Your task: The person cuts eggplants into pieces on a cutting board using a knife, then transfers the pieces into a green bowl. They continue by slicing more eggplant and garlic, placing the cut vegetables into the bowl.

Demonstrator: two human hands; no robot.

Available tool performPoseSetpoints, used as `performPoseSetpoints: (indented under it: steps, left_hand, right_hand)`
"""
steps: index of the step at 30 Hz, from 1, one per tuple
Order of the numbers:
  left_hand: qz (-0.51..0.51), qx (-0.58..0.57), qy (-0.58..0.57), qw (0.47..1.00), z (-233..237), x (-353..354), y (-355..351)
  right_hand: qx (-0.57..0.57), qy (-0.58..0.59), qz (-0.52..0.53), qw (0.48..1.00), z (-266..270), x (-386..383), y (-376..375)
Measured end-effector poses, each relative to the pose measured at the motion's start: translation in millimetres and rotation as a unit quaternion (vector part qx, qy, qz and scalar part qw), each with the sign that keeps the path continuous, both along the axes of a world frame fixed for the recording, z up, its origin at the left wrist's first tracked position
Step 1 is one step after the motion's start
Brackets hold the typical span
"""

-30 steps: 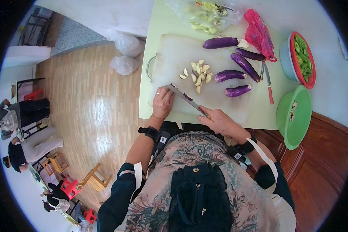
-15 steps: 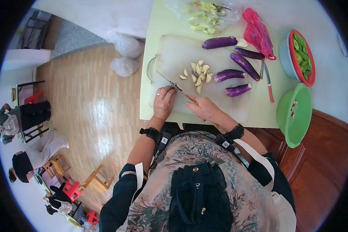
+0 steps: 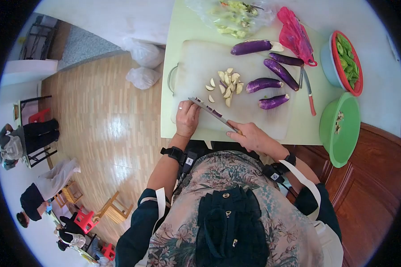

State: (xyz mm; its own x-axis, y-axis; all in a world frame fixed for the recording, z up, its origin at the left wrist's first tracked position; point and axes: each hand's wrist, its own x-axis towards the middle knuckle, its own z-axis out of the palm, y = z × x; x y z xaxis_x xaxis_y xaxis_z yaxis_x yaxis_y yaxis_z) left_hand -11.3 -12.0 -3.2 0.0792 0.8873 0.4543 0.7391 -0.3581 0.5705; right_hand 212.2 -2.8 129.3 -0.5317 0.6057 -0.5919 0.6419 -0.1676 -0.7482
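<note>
My right hand is wrapped round the handle of a kitchen knife. Bits of purple eggplant cling along its blade, which slants up and left to my left hand. The left fingers are curled and pressed together at the blade's tip, on an eggplant piece that they and the knife mostly hide. Both hands are over the near part of a white cutting board. Beyond them lies a loose pile of cut eggplant chunks. Several purple eggplants rest at the right, one partly peeled.
A second knife lies right of the board. Further right are a green basin with scraps and a red-rimmed basket of green peppers. A pink plastic bag and a clear bag of greens are behind. People are at the far left.
The knife and my right hand have shifted right and slightly down, and the blade has turned. One more cut chunk lies apart near the blade. My left hand stays nearly in place.
</note>
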Motion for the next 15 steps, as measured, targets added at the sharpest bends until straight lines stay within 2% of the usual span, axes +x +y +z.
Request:
performPoseSetpoints:
  steps: [4,6,7,9,10,12,15]
  left_hand:
    - [0.002,-0.007,-0.001,1.0,-1,0,-1]
    - [0.004,-0.02,0.007,1.0,0,-1,-2]
    - [0.004,-0.02,0.006,1.0,1,0,-1]
    - [0.004,0.002,0.007,1.0,4,2,1]
    - [0.004,0.002,0.007,1.0,4,1,1]
    - [0.004,-0.006,0.013,1.0,2,0,0]
    - [-0.002,0.017,-0.008,1.0,2,1,2]
  right_hand:
    - [-0.022,-0.011,-0.001,1.0,4,-2,1]
    - [0.057,-0.011,0.018,0.998,0,-5,-1]
    - [0.056,-0.013,0.018,0.998,3,-7,1]
    - [-0.065,-0.057,-0.001,0.996,13,-15,8]
    - [-0.065,-0.057,-0.001,0.996,3,-19,8]
    - [0.061,0.002,0.011,0.998,-31,-26,6]
    - [0.046,0.018,-0.018,0.999,-48,-43,19]
